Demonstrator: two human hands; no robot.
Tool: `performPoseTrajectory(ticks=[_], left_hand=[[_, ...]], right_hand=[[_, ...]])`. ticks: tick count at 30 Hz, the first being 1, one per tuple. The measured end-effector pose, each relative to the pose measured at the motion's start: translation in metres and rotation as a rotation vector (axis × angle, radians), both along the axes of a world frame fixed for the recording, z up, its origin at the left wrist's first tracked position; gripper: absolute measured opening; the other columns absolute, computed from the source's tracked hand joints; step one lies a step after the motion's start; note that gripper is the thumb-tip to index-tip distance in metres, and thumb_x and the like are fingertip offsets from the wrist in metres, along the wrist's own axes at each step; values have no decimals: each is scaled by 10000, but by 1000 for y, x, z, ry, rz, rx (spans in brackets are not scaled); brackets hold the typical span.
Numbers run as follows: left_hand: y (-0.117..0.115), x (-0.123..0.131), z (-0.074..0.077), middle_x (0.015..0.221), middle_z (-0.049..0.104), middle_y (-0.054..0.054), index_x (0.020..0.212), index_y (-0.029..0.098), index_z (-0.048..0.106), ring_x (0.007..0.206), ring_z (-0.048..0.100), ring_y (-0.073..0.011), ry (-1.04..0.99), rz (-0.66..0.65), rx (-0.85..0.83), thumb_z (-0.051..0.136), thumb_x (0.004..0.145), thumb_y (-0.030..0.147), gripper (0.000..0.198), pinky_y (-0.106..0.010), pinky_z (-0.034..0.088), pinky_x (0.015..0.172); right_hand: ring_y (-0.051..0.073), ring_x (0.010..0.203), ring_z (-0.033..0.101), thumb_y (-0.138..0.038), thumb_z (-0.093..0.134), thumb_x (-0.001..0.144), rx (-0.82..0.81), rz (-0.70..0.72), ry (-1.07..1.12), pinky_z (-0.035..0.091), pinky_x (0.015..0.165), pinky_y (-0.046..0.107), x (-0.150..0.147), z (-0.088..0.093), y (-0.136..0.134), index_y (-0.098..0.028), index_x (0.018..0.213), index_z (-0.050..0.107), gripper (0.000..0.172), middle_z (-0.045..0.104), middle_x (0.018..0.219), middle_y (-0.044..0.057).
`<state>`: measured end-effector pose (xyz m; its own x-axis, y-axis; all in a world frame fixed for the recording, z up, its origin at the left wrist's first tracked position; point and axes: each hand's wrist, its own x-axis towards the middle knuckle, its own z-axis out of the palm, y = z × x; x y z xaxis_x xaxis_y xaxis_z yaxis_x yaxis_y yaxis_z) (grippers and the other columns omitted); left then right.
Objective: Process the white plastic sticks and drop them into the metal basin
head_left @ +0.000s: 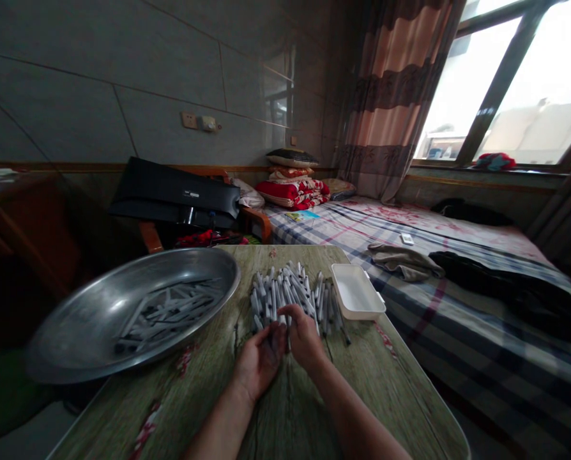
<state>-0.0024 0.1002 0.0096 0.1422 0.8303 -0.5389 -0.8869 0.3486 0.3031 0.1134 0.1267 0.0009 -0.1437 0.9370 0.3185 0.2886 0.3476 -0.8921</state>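
Note:
My left hand (261,359) is turned partly palm up, its fingers curled at the near edge of a pile of pens (285,291). Against it, my right hand (305,337) is closed, with the index finger bent over toward the left fingertips. A slim pen, mostly hidden, seems to be pinched between both hands. The piled pens have whitish, see-through barrels and dark ends, and most point away from me. More such pieces (170,310) lie loose in a large oval metal basin (87,306) on the left.
An open white plastic box (362,313) stands right of the pile on the wood-patterned table (362,396). The basin overhangs the table's left edge. A bed with a checked sheet (458,326) borders the right side. Beyond the table leans a black monitor (175,191).

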Motion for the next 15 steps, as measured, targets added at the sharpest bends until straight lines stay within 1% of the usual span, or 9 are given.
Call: performPoseTrajectory(ticks=[1, 3, 5, 7, 10, 12, 15], left_hand=[[0, 1, 1, 641, 675, -68, 763, 114, 607, 512, 647, -128, 31, -2, -5, 443, 889, 80, 210, -206, 511, 450], [-2, 1, 5, 561, 609, -15, 749, 125, 584, 383, 532, -80, 107, -4, 7, 473, 885, 105, 177, -157, 387, 331], [-3, 0, 13, 537, 559, 15, 749, 125, 575, 346, 457, -56, 198, 8, 28, 493, 875, 110, 151, -139, 308, 296], [-4, -4, 26, 560, 552, 14, 756, 120, 576, 373, 462, -53, 262, 67, 54, 492, 866, 89, 142, -138, 322, 314], [-4, -16, 50, 604, 552, 6, 748, 125, 566, 429, 489, -56, 261, 226, 93, 465, 856, 54, 165, -145, 379, 363], [-2, -28, 66, 626, 549, 6, 743, 131, 562, 458, 502, -59, 264, 314, 72, 456, 835, 26, 175, -149, 418, 396], [2, -51, 87, 688, 561, -10, 755, 133, 560, 527, 537, -78, 320, 369, 42, 462, 804, 14, 162, -163, 471, 434]], right_hand=[[186, 800, 626, -32, 367, 698, 45, -49, -39, 456, 758, 282, 2, 0, 1, -192, 957, 630, 402, 677, 849, 39], [199, 875, 617, -7, 359, 659, 106, -111, -116, 436, 820, 295, 5, 0, 3, -179, 892, 632, 398, 681, 887, 65], [202, 867, 612, 8, 357, 642, 117, -119, -174, 430, 819, 294, 7, 0, 4, -171, 851, 631, 388, 678, 859, 75], [201, 854, 604, 17, 359, 640, 137, -125, -206, 426, 807, 288, 8, -1, 6, -166, 840, 634, 386, 667, 846, 77], [205, 860, 585, 27, 361, 637, 182, -187, -223, 418, 794, 289, 9, -3, 8, -153, 850, 643, 396, 641, 863, 87], [212, 874, 566, 29, 365, 633, 190, -258, -253, 411, 799, 299, 12, -3, 10, -152, 857, 646, 402, 623, 882, 92], [240, 937, 524, 21, 389, 652, 159, -402, -368, 380, 856, 341, 17, 0, 11, -160, 884, 653, 395, 610, 949, 106]])
